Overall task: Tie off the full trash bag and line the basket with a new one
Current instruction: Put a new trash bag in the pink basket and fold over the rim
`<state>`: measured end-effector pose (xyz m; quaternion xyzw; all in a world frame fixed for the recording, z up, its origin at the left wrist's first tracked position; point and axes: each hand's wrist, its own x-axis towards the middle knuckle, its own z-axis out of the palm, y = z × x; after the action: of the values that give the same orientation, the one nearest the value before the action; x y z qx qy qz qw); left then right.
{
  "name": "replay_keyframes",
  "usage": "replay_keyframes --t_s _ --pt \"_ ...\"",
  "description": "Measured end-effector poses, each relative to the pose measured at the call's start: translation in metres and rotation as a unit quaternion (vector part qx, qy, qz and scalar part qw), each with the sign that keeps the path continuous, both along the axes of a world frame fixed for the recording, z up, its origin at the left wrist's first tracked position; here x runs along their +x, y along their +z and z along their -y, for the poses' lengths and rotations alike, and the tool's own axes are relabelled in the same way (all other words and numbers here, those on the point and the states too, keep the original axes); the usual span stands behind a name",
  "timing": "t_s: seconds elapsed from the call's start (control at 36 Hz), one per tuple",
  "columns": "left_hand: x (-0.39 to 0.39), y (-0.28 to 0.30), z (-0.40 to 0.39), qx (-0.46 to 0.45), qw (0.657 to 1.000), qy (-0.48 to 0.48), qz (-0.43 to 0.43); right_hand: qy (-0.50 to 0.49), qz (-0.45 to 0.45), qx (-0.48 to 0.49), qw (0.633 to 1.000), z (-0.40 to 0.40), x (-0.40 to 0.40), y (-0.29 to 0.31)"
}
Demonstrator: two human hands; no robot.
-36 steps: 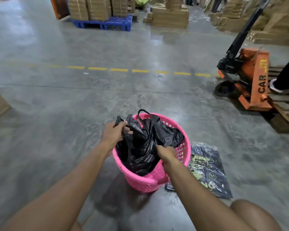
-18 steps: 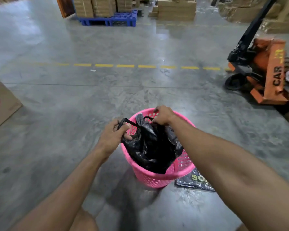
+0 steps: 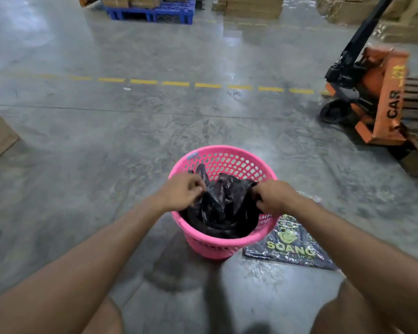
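My right hand (image 3: 274,197) now back at near side; both it and left hand (image 3: 182,194) pinch crinkly black trash bag (image 3: 221,201) inside round pink plastic basket (image 3: 227,162). Knot comes next, I think.

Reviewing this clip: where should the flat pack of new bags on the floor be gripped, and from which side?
Probably by its near right corner, from the person's right. The pack of new bags lies flat on the floor, its left edge against the pink basket, so the right side is free to pinch.
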<state>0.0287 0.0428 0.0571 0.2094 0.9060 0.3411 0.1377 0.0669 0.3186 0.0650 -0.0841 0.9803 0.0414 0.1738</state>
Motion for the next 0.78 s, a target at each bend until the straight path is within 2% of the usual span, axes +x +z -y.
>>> replay_keyframes --t_s 0.06,0.11,0.17,0.25,0.36,0.44,0.56,0.58,0.64,0.72,0.78 --pt "0.005 -0.01 -0.008 -0.101 0.993 -0.041 -0.045 -0.005 0.001 0.017 1.0 0.004 0.009 -0.009" --pt "0.005 -0.013 -0.011 -0.131 0.988 -0.036 -0.068 -0.047 -0.028 -0.021 0.998 0.006 0.01 -0.009" --pt "-0.001 -0.009 -0.009 -0.127 0.988 -0.011 -0.087 -0.089 -0.093 -0.075 0.989 0.003 0.006 -0.004" --pt "-0.015 0.005 0.005 -0.089 0.988 0.035 -0.121 -0.092 -0.168 -0.093 0.977 -0.01 0.0 0.017" --pt "-0.041 0.018 0.042 -0.081 0.981 0.094 -0.152 -0.11 -0.182 -0.111 0.971 -0.044 -0.007 0.04" --pt "-0.051 0.029 0.071 -0.097 0.973 0.132 -0.161 -0.167 -0.192 -0.13 0.958 -0.077 -0.012 0.05" --pt "-0.05 0.032 0.099 -0.106 0.974 0.153 -0.13 -0.256 -0.146 -0.15 0.944 -0.111 -0.011 0.052" --pt "-0.049 0.03 0.103 -0.106 0.976 0.151 -0.117 -0.253 -0.144 -0.146 0.946 -0.116 -0.009 0.048" --pt "-0.045 0.023 0.108 -0.102 0.984 0.117 -0.092 -0.186 -0.14 -0.111 0.966 -0.117 -0.006 0.037" --pt "-0.035 0.012 0.109 -0.109 0.992 0.017 -0.057 -0.053 -0.104 -0.097 0.988 -0.105 0.003 0.019" --pt "-0.032 0.004 0.111 -0.117 0.992 -0.03 -0.028 -0.026 -0.089 -0.105 0.99 -0.098 0.005 0.015"
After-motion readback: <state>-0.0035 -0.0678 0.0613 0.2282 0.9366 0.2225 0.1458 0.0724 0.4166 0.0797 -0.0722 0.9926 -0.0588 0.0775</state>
